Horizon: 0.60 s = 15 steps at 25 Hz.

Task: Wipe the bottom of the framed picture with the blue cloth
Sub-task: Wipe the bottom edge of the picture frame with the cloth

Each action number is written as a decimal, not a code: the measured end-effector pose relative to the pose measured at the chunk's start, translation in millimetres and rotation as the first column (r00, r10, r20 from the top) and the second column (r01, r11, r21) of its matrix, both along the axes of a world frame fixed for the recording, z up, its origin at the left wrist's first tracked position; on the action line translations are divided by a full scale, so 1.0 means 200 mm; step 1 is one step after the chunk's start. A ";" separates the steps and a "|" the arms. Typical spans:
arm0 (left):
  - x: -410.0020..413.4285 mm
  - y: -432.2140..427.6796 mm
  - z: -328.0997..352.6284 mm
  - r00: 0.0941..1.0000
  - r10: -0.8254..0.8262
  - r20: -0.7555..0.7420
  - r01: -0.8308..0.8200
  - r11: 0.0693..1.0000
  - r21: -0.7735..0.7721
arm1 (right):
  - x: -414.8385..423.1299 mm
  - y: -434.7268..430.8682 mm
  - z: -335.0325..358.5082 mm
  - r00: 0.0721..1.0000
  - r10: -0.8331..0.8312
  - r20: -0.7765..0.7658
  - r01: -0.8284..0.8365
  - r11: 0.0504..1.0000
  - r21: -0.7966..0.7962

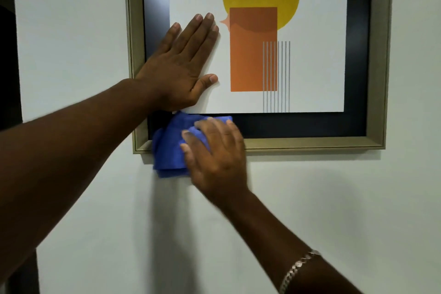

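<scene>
The framed picture (310, 144) hangs on a white wall, with a gold frame, a black mat and an abstract print of a yellow circle and an orange rectangle. My left hand (181, 64) lies flat with fingers spread on the glass at the lower left of the print. My right hand (214, 155) presses the crumpled blue cloth (169, 148) against the frame's bottom edge near its lower left corner. The cloth covers part of the black mat and gold rail and hangs a little below the frame onto the wall.
The white wall (334, 198) spreads below and to the right of the frame. A dark opening or panel (9, 55) borders the wall at the far left. A silver chain bracelet (298, 267) sits on my right wrist.
</scene>
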<state>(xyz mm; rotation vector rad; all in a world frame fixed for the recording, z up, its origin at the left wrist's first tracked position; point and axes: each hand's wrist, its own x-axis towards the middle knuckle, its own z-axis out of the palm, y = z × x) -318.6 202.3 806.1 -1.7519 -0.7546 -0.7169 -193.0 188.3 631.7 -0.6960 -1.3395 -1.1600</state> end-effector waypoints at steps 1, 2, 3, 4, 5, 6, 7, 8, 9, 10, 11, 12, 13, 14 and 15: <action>0.00 0.00 0.00 1.000 0.012 0.007 -0.012 1.000 -0.012 | 0.10 -0.01 0.00 1.000 -0.010 -0.007 0.010 1.000 0.004; 0.01 -0.01 0.00 1.000 0.024 0.015 -0.024 0.999 -0.025 | 0.21 -0.02 -0.01 0.999 -0.027 -0.021 0.027 1.000 -0.008; 0.01 -0.01 -0.01 0.999 0.034 0.024 -0.033 0.999 -0.038 | 0.32 -0.03 -0.01 0.998 -0.046 -0.040 0.045 0.998 -0.037; 0.01 -0.01 -0.03 0.998 0.046 0.042 -0.044 0.998 -0.050 | 0.44 -0.05 -0.02 0.997 -0.067 -0.047 0.064 0.995 -0.071; 0.02 -0.02 -0.04 0.996 0.058 0.072 -0.054 0.997 -0.061 | 0.55 -0.08 -0.03 0.995 -0.090 -0.047 0.084 0.991 -0.107; 0.04 -0.04 -0.06 0.992 0.065 0.112 -0.056 0.995 -0.083 | 0.64 -0.12 -0.03 0.994 -0.104 -0.045 0.096 0.984 -0.152; 0.07 -0.05 -0.09 0.984 0.072 0.163 -0.053 0.991 -0.121 | 0.69 -0.15 -0.03 0.994 -0.103 -0.043 0.092 0.975 -0.200; 0.12 -0.10 -0.14 0.972 0.071 0.225 -0.033 0.985 -0.170 | 0.74 -0.21 -0.02 0.996 -0.085 -0.039 0.072 0.962 -0.263; 0.17 -0.13 -0.20 0.958 0.060 0.279 0.004 0.975 -0.224 | 0.75 -0.24 -0.02 0.998 -0.043 -0.043 0.026 0.942 -0.335; 0.22 -0.14 -0.27 0.946 0.039 0.322 0.055 0.960 -0.275 | 0.75 -0.25 -0.01 0.997 0.030 -0.067 -0.055 0.912 -0.406; 0.27 -0.18 -0.36 0.936 0.011 0.352 0.106 0.944 -0.312 | 0.75 -0.27 0.01 0.989 0.110 -0.097 -0.142 0.872 -0.469; 0.32 -0.21 -0.45 0.929 -0.010 0.370 0.143 0.932 -0.333 | 0.75 -0.29 0.02 0.974 0.182 -0.135 -0.226 0.824 -0.520; 0.38 -0.26 -0.54 0.921 -0.019 0.390 0.162 0.928 -0.337 | 0.77 -0.33 0.04 0.953 0.243 -0.181 -0.303 0.772 -0.559; 0.44 -0.31 -0.61 0.906 -0.026 0.423 0.181 0.926 -0.332 | 0.78 -0.36 0.05 0.933 0.285 -0.220 -0.360 0.724 -0.588; 0.50 -0.34 -0.67 0.881 -0.029 0.473 0.206 0.922 -0.328 | 0.80 -0.39 0.07 0.920 0.302 -0.248 -0.391 0.692 -0.606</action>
